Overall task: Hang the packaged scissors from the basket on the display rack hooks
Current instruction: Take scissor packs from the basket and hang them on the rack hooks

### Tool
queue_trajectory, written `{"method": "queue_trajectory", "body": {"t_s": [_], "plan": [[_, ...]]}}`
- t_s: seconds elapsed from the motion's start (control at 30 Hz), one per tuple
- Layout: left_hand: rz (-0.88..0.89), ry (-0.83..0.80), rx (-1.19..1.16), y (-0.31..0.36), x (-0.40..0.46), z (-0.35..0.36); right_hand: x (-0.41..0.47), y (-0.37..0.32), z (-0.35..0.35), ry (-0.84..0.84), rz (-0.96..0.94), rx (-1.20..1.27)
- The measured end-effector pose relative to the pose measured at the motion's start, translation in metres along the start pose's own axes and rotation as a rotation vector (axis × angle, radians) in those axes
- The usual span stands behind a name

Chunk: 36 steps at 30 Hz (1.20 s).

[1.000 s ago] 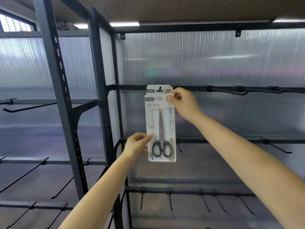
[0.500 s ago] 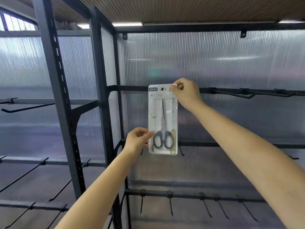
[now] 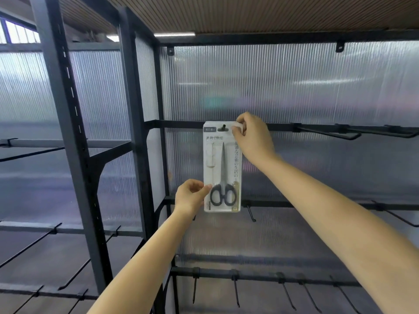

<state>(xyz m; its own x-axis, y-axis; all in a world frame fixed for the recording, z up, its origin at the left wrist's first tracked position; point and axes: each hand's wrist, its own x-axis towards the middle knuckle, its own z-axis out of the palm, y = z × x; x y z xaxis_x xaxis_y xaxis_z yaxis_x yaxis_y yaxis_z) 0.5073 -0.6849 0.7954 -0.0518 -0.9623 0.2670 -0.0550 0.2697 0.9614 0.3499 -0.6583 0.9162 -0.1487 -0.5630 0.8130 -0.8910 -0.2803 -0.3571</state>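
I can't read the print on the scissors package (image 3: 222,166), too small and blurred. My right hand (image 3: 252,138) covers its top right corner; my left hand (image 3: 191,197) hides part of its lower left edge. The hook (image 3: 223,127) shows only as a tip through the hang hole. Both forearms run off the bottom edge.

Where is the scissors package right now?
In the head view, the scissors package hangs upright at centre frame, its hang hole on a hook of the upper crossbar. The right hand pinches its top right corner, the left hand its lower left edge.
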Motion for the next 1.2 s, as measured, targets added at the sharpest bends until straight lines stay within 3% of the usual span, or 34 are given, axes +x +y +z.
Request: {"method": "queue_trajectory", "body": {"t_s": [0.3,0.5,0.77,1.0,1.2], "plan": [[-0.013,0.06,0.122,-0.004,0.013,0.007,-0.01,0.002,0.002,-0.016,-0.128,-0.336],[0.032,0.063,0.436,0.014,0.002,0.007,-0.018,-0.004,-0.008,-0.177,-0.132,-0.433],[0.431,0.099,0.856,0.025,-0.042,0.004,-0.072,-0.008,-0.032,-0.284,-0.052,-0.441],[0.41,-0.139,0.87,0.001,-0.115,0.038,-0.177,0.012,-0.062,-0.439,0.107,-0.471],[0.4,-0.417,0.876,-0.016,-0.178,0.109,-0.275,0.06,-0.112,-0.493,0.332,-0.568]]}}
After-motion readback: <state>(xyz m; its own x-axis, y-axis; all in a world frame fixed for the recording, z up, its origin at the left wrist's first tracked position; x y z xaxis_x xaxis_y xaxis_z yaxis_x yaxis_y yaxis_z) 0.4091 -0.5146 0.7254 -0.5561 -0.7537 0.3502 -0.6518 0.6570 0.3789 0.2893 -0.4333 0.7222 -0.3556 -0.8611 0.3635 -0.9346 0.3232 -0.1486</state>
